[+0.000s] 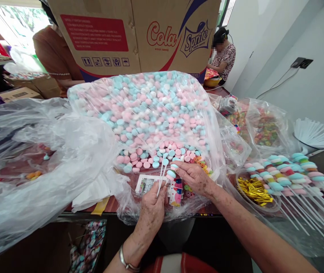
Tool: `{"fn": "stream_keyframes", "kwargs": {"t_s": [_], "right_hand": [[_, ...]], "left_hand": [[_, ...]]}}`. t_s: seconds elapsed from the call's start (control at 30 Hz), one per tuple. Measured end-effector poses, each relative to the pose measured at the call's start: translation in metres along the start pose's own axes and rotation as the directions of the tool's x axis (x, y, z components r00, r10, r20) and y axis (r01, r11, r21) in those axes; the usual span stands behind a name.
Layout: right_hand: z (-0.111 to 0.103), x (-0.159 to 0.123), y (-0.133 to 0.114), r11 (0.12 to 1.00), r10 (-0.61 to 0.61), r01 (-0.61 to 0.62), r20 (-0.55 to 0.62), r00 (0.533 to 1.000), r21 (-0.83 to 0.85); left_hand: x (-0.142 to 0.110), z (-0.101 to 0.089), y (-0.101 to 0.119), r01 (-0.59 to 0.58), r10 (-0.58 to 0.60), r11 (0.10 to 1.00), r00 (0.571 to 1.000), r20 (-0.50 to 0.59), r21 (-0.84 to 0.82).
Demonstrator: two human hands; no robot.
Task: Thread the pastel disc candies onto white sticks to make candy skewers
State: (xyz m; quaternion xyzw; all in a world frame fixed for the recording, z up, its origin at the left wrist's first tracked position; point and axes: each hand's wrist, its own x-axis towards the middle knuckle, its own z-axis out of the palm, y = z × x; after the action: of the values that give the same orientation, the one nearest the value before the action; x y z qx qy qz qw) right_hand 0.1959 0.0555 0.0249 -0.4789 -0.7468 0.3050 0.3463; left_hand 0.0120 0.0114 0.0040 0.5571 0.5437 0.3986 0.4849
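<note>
My left hand (152, 206) is closed round thin white sticks (161, 177) that point up toward the candy. My right hand (194, 177) pinches a short stack of round candies (172, 171), pink, green and white, at the sticks' tips. Both hands sit at the mouth of a big clear bag (150, 113) full of pink, blue and white marshmallow discs. Small coloured ring candies (188, 188) lie under my right hand.
Finished candy skewers (289, 176) lie piled at the right beside a bowl of gold twist ties (254, 189). Crumpled clear plastic (36, 159) covers the left. A Cola/Sprite carton (139, 34) stands behind the bag. Two other people sit at the back.
</note>
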Motion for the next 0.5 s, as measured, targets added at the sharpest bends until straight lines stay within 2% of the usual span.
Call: {"fn": "stream_keyframes", "kwargs": {"t_s": [0.2, 0.37, 0.5], "right_hand": [[-0.001, 0.001, -0.006, 0.995, -0.009, 0.013, 0.046, 0.999, -0.101], [-0.003, 0.002, -0.012, 0.973, -0.066, 0.088, 0.109, 0.992, -0.213], [0.000, 0.002, -0.016, 0.968, -0.068, 0.101, 0.149, 0.986, -0.229]], "left_hand": [[0.002, -0.001, -0.006, -0.017, 0.017, 1.000, 1.000, 0.002, -0.022], [0.002, 0.000, -0.012, -0.027, 0.026, 0.998, 0.999, -0.019, -0.064], [0.001, 0.000, -0.010, -0.031, 0.031, 0.998, 0.999, -0.019, -0.049]]}}
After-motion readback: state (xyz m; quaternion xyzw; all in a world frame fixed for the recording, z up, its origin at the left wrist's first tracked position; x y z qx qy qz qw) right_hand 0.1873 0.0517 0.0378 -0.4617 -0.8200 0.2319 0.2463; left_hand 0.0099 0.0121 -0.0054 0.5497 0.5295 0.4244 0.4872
